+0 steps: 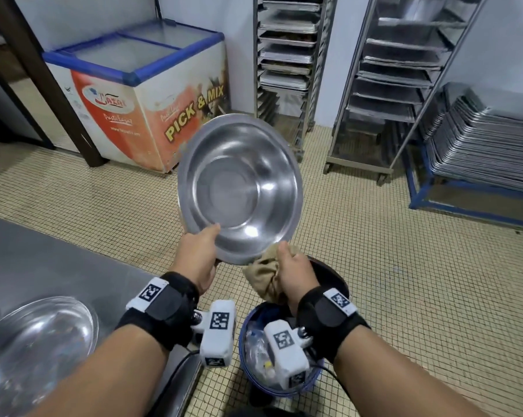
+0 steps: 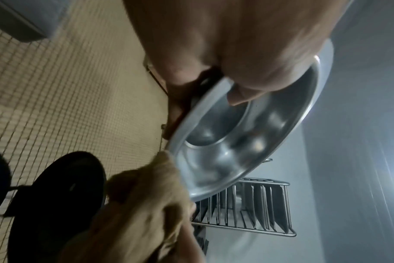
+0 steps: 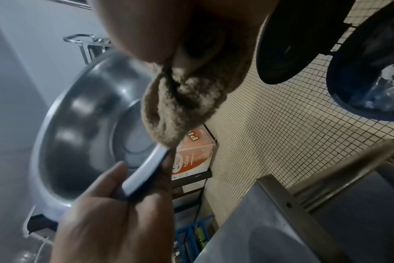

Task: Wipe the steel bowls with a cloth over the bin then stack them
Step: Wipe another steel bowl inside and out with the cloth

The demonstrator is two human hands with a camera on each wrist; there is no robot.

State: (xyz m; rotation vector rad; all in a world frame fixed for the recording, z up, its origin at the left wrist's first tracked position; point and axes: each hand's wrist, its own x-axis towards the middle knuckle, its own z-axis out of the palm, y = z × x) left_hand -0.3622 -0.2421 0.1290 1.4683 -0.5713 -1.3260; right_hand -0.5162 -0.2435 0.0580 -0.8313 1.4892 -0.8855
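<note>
A steel bowl (image 1: 239, 188) is held up tilted, its inside facing me, above the floor beyond the blue bin (image 1: 279, 389). My left hand (image 1: 198, 254) grips its near rim, thumb inside. My right hand (image 1: 293, 272) clutches a bunched tan cloth (image 1: 263, 273) against the bowl's lower rim. In the left wrist view the bowl (image 2: 241, 135) and the cloth (image 2: 146, 199) meet at the rim. In the right wrist view the cloth (image 3: 184, 106) hangs in front of the bowl (image 3: 85, 135). A second steel bowl (image 1: 34, 350) sits on the steel table (image 1: 58, 263) at the lower left.
The bin holds rubbish, and its black lid (image 1: 329, 278) stands behind it. A chest freezer (image 1: 151, 94) stands ahead on the left. Tray racks (image 1: 287, 55) line the back wall, and stacked trays (image 1: 489, 142) sit on a blue frame at the right. The floor is tiled.
</note>
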